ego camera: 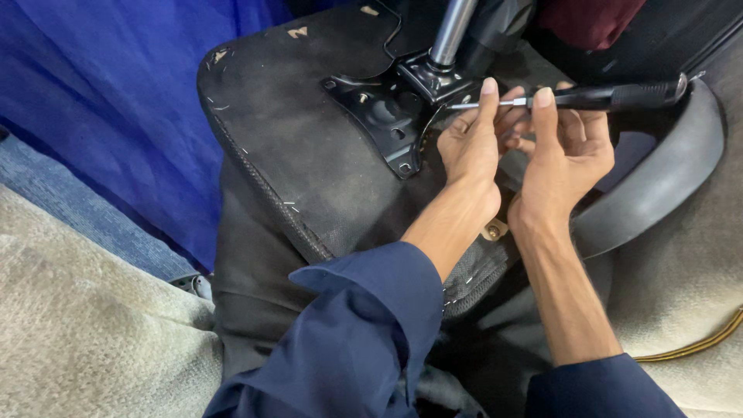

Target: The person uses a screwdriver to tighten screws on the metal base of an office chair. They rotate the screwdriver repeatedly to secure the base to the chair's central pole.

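Right hand (569, 151) pinches a black-handled screwdriver (611, 96) lying level, left hand (472, 143) closed on its metal shaft near the tip. Tip sits at the black metal plate (383, 116) on the upturned chair seat (294, 147), beside the chrome column (453, 31).

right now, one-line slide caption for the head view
Two bare hands, left hand and right hand, steady a screwdriver at an upturned chair's metal plate.

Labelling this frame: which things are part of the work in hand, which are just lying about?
In hand:
- screwdriver, held by right hand, shaft steadied by left hand
- black metal mounting plate with its screws
- upturned chair seat
- chrome column

Lying about:
- blue cloth
- beige carpet
- grey curved armrest
- dark red cloth
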